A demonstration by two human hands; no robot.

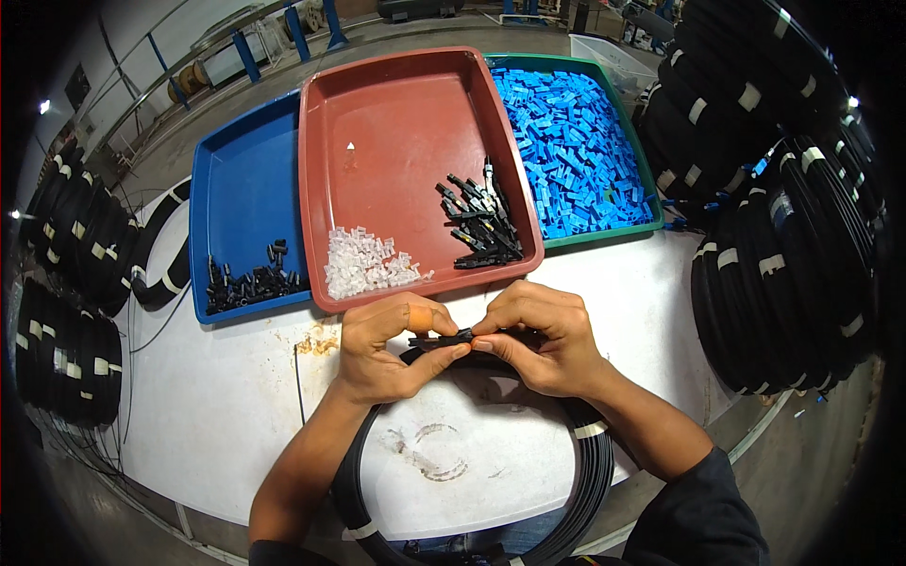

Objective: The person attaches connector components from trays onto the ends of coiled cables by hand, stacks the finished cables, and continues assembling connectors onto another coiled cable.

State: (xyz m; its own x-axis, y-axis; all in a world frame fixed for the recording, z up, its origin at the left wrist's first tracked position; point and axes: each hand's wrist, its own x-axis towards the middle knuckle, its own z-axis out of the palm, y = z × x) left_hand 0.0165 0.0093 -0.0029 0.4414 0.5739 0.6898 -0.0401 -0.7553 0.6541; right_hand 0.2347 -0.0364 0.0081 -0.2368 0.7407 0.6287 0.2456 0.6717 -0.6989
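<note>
My left hand [389,347] and my right hand [540,335] meet over the white table [217,406], both pinching a small black connector [444,340] between thumbs and fingertips. An orange cot covers my left index finger. A coil of black cable [585,486] bound with white tape lies under my hands and loops toward my body. Just beyond sits a red tray [396,113] holding a heap of clear small parts [366,262] and a pile of black connector parts [479,224].
A blue tray [241,179] at the left holds small black pieces [250,283]. A green tray [578,141] at the right is full of blue plastic parts. Stacks of taped black cable coils [783,217] stand at the right and more coils [71,283] at the left.
</note>
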